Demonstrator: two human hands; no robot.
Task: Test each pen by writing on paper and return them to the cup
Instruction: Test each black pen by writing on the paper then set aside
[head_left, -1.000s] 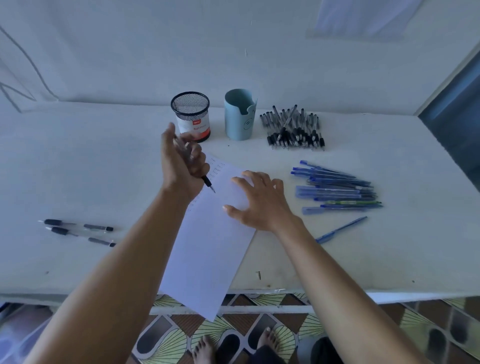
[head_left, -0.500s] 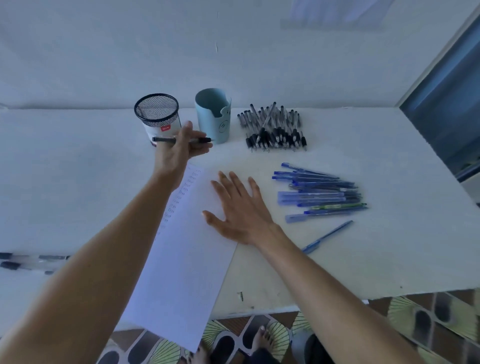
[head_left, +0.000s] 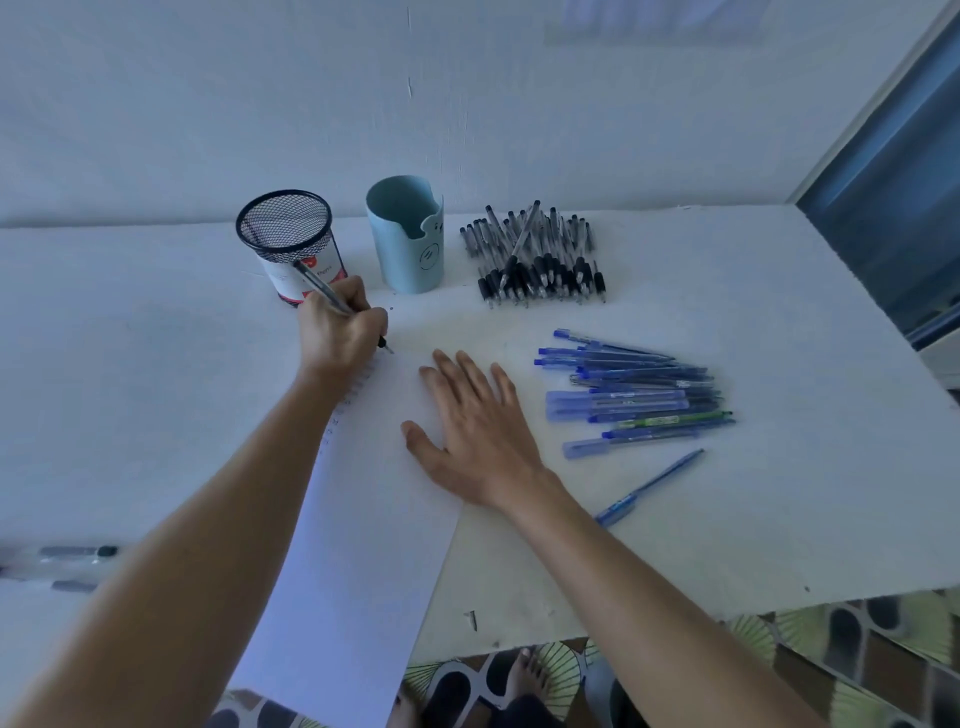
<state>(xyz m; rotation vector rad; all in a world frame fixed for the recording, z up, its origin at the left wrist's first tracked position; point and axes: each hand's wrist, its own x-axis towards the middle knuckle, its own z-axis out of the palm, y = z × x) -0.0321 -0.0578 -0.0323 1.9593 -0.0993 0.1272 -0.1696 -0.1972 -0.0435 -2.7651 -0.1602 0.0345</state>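
My left hand (head_left: 340, 332) grips a black pen (head_left: 319, 285) in a writing hold, its tip down at the far end of the white paper (head_left: 358, 530). Small marks run along the paper's left edge. My right hand (head_left: 470, 431) lies flat with spread fingers on the paper's right side. Behind my left hand stands a black mesh cup (head_left: 291, 244). A light blue cup (head_left: 408, 239) is to its right. A pile of black pens (head_left: 535, 260) lies at the back and a pile of blue pens (head_left: 634, 392) to the right.
A single blue pen (head_left: 649, 486) lies near my right forearm. Black pens (head_left: 72, 564) lie blurred at the table's left edge. The paper overhangs the white table's front edge (head_left: 675, 618). A wall stands behind and patterned floor tiles and my feet show below.
My left hand turned the pen from level in front of the cups to a writing grip and brought its tip down to the paper. My right hand stayed flat on the paper.
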